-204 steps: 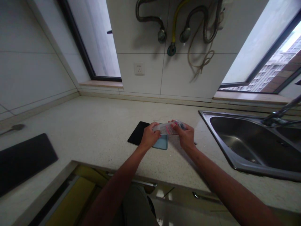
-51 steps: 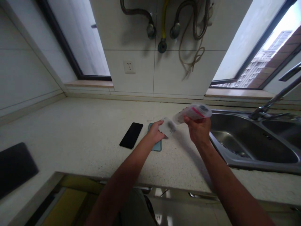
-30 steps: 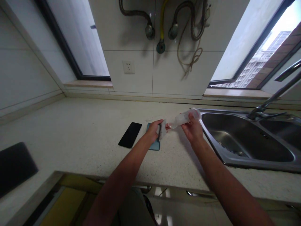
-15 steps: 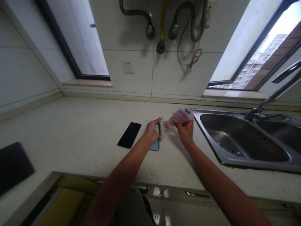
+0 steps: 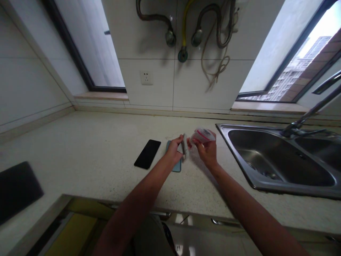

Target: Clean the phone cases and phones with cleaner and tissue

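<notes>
My left hand [image 5: 174, 149] is closed around a slim whitish-grey piece [image 5: 185, 147], seen nearly edge-on; its kind is unclear. Below that hand a light blue, phone-shaped slab [image 5: 177, 167] lies on the counter, partly covered by the hand. My right hand [image 5: 207, 151] grips a clear plastic bag [image 5: 204, 135] with a pink stripe, its fingers close to the whitish-grey piece. Whether they touch it I cannot tell. A black smartphone [image 5: 147, 154] lies flat to the left of my left hand, screen up.
A steel double sink [image 5: 250, 183] with a faucet [image 5: 295, 126] is set into the pale countertop [image 5: 87, 153] at right. A dark flat object [image 5: 18, 188] lies at far left. Pipes and a wall socket [image 5: 146, 77] are on the tiled wall behind.
My right hand has come slightly left and the plastic bag has moved down and left, closer to my left hand. The left hand keeps its grip; the view has shifted slightly.
</notes>
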Demonstrator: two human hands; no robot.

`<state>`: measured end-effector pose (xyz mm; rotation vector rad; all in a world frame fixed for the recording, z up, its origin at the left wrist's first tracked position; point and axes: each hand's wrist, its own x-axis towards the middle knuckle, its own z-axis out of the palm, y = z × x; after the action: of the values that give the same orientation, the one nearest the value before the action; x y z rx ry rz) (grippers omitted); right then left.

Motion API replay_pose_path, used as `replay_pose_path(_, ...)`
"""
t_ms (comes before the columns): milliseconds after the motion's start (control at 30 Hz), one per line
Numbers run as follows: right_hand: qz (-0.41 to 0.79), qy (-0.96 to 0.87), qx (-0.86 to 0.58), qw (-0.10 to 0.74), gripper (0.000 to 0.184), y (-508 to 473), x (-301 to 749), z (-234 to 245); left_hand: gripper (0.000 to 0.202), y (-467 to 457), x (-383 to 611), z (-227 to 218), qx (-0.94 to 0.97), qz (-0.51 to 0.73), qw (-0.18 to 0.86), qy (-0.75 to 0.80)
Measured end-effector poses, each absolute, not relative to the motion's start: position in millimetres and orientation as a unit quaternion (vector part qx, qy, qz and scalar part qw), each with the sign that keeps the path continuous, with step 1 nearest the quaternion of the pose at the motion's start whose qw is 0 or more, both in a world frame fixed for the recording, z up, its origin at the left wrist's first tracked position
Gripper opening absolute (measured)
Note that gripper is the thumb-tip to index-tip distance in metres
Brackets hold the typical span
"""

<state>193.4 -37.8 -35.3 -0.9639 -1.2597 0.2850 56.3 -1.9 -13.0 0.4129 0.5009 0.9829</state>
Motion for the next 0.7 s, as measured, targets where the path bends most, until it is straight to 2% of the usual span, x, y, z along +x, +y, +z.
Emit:
replay_pose_path(167, 0.103, -0.507, -0.457, 0.723, 0.054, -43, 199, -16, 0.004, -4, 51, -4, 0.212, 0.448, 0.841, 0.216)
replay_pose_path(300, 0.023, -0.491, -0.562, 0.665, 0.05, -46, 220, -6, 0.017, -2, 44, 1, 0.253, 0.464, 0.821, 0.216)
replay_pose_path(400, 0.02, -0.432, -0.638, 0.637, 0.047, -44, 238, -10, 0.026, 2, 40, 2, 0.264, 0.482, 0.798, 0.247)
replay_pose_path(600, 0.071, -0.348, -0.705, 0.614, 0.045, -35, 256, -22, 0.02, 9, 35, 1, 0.29, 0.49, 0.772, 0.282)
replay_pose_path(700, 0.032, -0.381, -0.687, 0.617, 0.05, -37, 255, -17, 0.02, 12, 35, -2, 0.329, 0.487, 0.758, 0.282)
